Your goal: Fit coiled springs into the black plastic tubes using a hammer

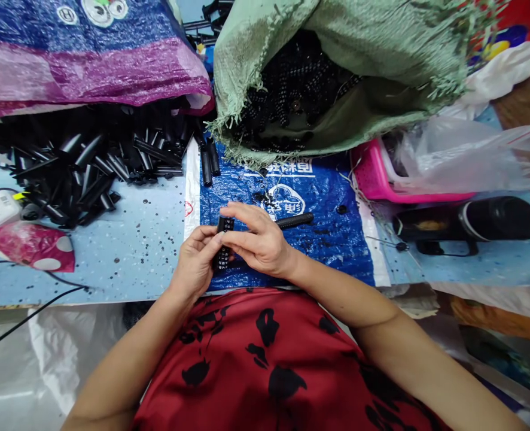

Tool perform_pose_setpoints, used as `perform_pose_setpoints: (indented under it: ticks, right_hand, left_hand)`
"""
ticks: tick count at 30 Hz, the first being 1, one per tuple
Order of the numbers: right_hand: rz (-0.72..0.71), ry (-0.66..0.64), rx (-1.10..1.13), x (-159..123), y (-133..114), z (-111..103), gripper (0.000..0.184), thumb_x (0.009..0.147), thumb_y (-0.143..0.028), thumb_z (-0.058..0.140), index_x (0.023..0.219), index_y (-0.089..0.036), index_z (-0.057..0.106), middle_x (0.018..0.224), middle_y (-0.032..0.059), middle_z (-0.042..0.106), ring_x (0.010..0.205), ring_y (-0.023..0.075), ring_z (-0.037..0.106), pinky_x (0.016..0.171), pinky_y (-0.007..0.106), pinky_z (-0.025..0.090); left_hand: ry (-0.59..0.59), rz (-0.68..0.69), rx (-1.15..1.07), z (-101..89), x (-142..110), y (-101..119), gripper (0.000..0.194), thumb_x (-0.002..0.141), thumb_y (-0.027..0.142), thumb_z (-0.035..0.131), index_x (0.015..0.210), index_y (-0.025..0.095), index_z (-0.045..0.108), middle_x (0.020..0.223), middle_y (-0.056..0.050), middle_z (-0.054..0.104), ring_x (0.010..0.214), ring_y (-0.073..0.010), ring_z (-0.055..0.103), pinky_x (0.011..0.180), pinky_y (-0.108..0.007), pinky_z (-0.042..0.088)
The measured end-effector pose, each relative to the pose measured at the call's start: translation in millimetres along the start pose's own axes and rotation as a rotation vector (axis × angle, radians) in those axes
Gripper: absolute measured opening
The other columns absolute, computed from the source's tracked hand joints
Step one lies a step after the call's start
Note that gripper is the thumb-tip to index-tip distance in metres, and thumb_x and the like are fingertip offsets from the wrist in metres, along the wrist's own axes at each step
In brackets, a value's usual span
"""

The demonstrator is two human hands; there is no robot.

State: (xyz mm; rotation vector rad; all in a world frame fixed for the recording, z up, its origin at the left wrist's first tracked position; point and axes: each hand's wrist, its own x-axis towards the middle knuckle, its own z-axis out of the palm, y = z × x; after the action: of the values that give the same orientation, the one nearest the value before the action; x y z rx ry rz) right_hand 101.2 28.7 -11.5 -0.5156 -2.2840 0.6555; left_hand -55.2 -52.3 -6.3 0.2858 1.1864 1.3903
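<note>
My left hand (194,263) is closed around a black combination-lock barrel (224,248) with rows of white digits on its dials. It is held nearly upright above the blue plastic sack, close to my body. My right hand (262,242) reaches over from the right, its thumb and fingers closed at the barrel's upper part; the fingers partly cover it. Beyond my right hand, a black ridged rod (296,220) lies on the blue sack (332,251).
A heap of black tube-like pieces (90,170) spreads at the left beneath a blue-and-purple bag (112,72). An open green woven sack (381,48) holds dark beaded-looking parts (292,90). To the right are a pink basket (370,173) and a black bottle (493,218). Small black bits dot the table (130,269).
</note>
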Motion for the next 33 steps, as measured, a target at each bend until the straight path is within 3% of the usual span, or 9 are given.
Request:
perform_pose_setpoints:
  ticks: [6, 9, 10, 13, 17, 20, 23, 28, 33]
  right_hand:
    - [0.162, -0.032, 0.453, -15.5, -15.7, -56.0, 0.01, 0.102, -0.022, 0.064, 0.1, -0.02, 0.073, 0.113, 0.0092, 0.078, 0.108, 0.0188, 0.075, 0.096, 0.036, 0.061]
    - [0.198, -0.546, 0.657, -51.1, -10.7, -114.9, 0.023, 0.104, -0.033, 0.064, 0.088, -0.022, 0.076, 0.087, 0.0028, 0.079, 0.079, 0.0134, 0.076, 0.078, 0.026, 0.062]
    - [0.251, -0.657, 0.599, -63.5, -8.6, -131.9, 0.026, 0.1, -0.043, 0.07, 0.087, -0.022, 0.077, 0.088, 0.0034, 0.08, 0.077, 0.0137, 0.077, 0.071, 0.023, 0.061]
    - [0.347, -0.537, 0.215, -86.0, -7.3, -155.2, 0.036, 0.091, -0.056, 0.076, 0.108, -0.024, 0.081, 0.112, 0.0084, 0.081, 0.096, 0.0213, 0.08, 0.078, 0.028, 0.064]
    - [0.323, -0.129, -0.175, -65.6, -0.4, -108.2, 0.047, 0.1, -0.043, 0.069, 0.143, -0.024, 0.063, 0.133, 0.0118, 0.074, 0.121, 0.0274, 0.072, 0.103, 0.044, 0.059]
    - [0.174, -0.198, -0.323, -38.2, 16.4, -51.0, 0.04, 0.104, -0.036, 0.064, 0.138, -0.015, 0.064, 0.132, 0.0154, 0.073, 0.123, 0.0299, 0.067, 0.103, 0.047, 0.054]
    - [0.096, -0.316, -0.405, -31.4, 29.1, -20.6, 0.025, 0.109, -0.027, 0.051, 0.108, -0.016, 0.073, 0.098, 0.0103, 0.074, 0.093, 0.0238, 0.067, 0.082, 0.039, 0.052]
    - [0.177, -0.131, -0.43, -48.5, 33.4, -35.6, 0.029, 0.111, -0.028, 0.044, 0.114, -0.015, 0.069, 0.094, 0.009, 0.07, 0.081, 0.019, 0.062, 0.072, 0.032, 0.049]
    - [0.23, -0.126, -0.395, -39.5, 22.7, -43.4, 0.03, 0.112, -0.031, 0.043, 0.109, -0.016, 0.069, 0.088, 0.0064, 0.07, 0.077, 0.0176, 0.064, 0.067, 0.031, 0.05]
  left_hand:
    - [0.014, -0.061, 0.056, -6.4, -1.7, 4.0, 0.051, 0.065, 0.045, 0.098, 0.095, 0.021, 0.065, 0.079, 0.001, 0.075, 0.062, -0.0154, 0.072, 0.057, -0.027, 0.062]
    - [-0.001, -0.019, 0.111, -15.6, 0.3, 7.1, 0.051, 0.069, 0.046, 0.096, 0.097, 0.02, 0.063, 0.08, -0.001, 0.076, 0.065, -0.0175, 0.075, 0.058, -0.028, 0.063]
    - [-0.005, 0.018, 0.139, -18.7, 2.1, 7.5, 0.05, 0.07, 0.046, 0.095, 0.098, 0.02, 0.063, 0.08, -0.001, 0.077, 0.066, -0.0173, 0.075, 0.059, -0.027, 0.063]
    - [-0.003, 0.128, 0.231, -24.1, 11.5, 7.9, 0.048, 0.073, 0.044, 0.093, 0.1, 0.019, 0.064, 0.078, -0.002, 0.077, 0.066, -0.017, 0.076, 0.062, -0.026, 0.063]
    - [0.032, 0.206, 0.247, -17.2, 27.3, 12.4, 0.051, 0.071, 0.046, 0.095, 0.1, 0.02, 0.062, 0.076, 0.0, 0.077, 0.061, -0.0174, 0.075, 0.06, -0.027, 0.063]
    - [0.073, 0.247, 0.244, -14.0, 31.0, 17.0, 0.054, 0.067, 0.048, 0.096, 0.098, 0.021, 0.062, 0.076, 0.002, 0.075, 0.059, -0.0171, 0.074, 0.059, -0.027, 0.062]
    - [0.124, 0.28, 0.331, -24.3, 26.7, 16.0, 0.051, 0.069, 0.049, 0.094, 0.098, 0.02, 0.064, 0.078, 0.001, 0.075, 0.063, -0.0166, 0.075, 0.063, -0.026, 0.06]
    - [0.14, 0.439, 0.635, -41.4, 23.0, 5.8, 0.034, 0.081, 0.047, 0.084, 0.099, 0.021, 0.07, 0.084, -0.002, 0.074, 0.071, -0.0166, 0.07, 0.07, -0.028, 0.053]
    - [-0.056, 0.548, 1.199, -30.6, 39.7, 16.9, 0.015, 0.083, 0.036, 0.08, 0.089, 0.023, 0.076, 0.082, -0.004, 0.07, 0.075, -0.0204, 0.061, 0.071, -0.032, 0.044]
